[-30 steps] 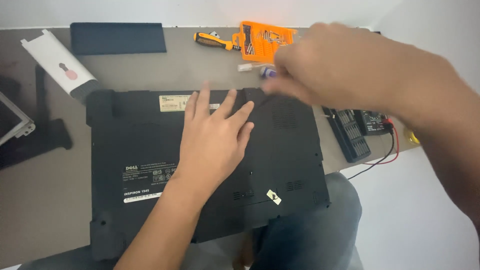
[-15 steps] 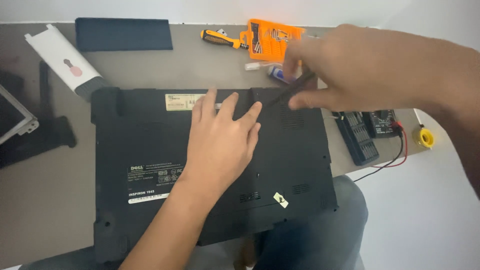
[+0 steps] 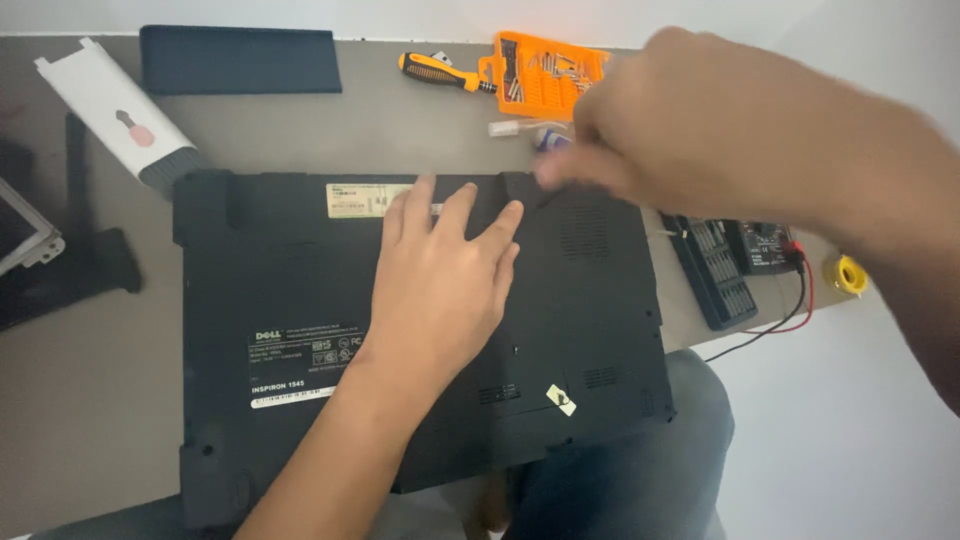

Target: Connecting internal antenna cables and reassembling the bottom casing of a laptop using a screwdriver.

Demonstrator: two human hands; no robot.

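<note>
Black laptop, underside up, on a grey table; its near edge overhangs the table.
Orange bit case, beyond the laptop's far edge: lid open, small metal bits in rows.
Orange-handled screwdriver, touching the case's left side.
Black bit tray, right of the laptop.
Left hand: flat, fingers spread on the laptop's base.
Right hand: blurred, over the far-right corner, fingers pinched, possibly on a small tool; grip cannot be told.
</note>
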